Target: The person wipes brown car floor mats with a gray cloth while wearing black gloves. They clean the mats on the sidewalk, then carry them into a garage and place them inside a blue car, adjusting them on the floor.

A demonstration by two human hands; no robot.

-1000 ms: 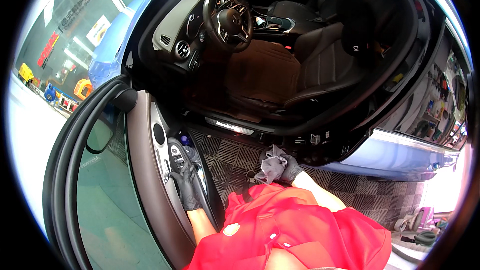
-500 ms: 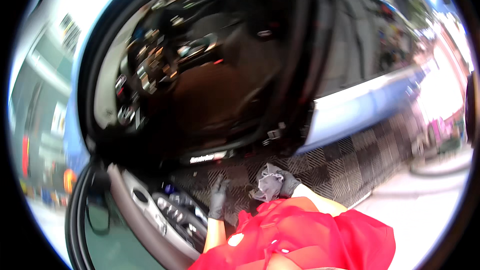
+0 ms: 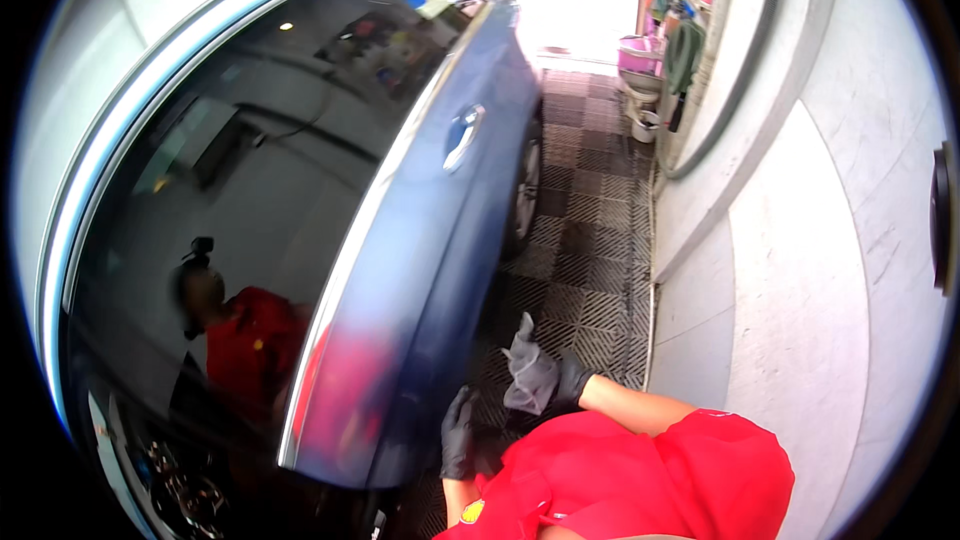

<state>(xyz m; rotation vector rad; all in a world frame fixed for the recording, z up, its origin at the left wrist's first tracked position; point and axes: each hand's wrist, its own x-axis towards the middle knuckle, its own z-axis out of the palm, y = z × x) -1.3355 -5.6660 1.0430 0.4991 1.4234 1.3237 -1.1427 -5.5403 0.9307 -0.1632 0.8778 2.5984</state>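
Observation:
A crumpled grey cloth (image 3: 531,377) hangs from my right hand (image 3: 572,381), which wears a dark grey glove and is closed on it. My left hand (image 3: 458,437), gloved the same way, has its fingers stretched out and nothing in them. It is close beside the blue car door (image 3: 430,270); whether it touches the panel I cannot tell. The door handle (image 3: 464,138) is farther ahead on that door. Dark window glass (image 3: 290,140) above it mirrors a figure in red.
A narrow strip of patterned floor tiles (image 3: 590,240) runs ahead between car and wall. A car wheel (image 3: 526,190) stands at its left. Along the white wall (image 3: 790,200) are a thick hose (image 3: 755,70), a pink bucket (image 3: 637,53) and a small white pot (image 3: 645,125).
My view has swung right, from the open front doorway and its seat to the rear door and the aisle. The cloth has stayed in my right hand; my left hand is still empty.

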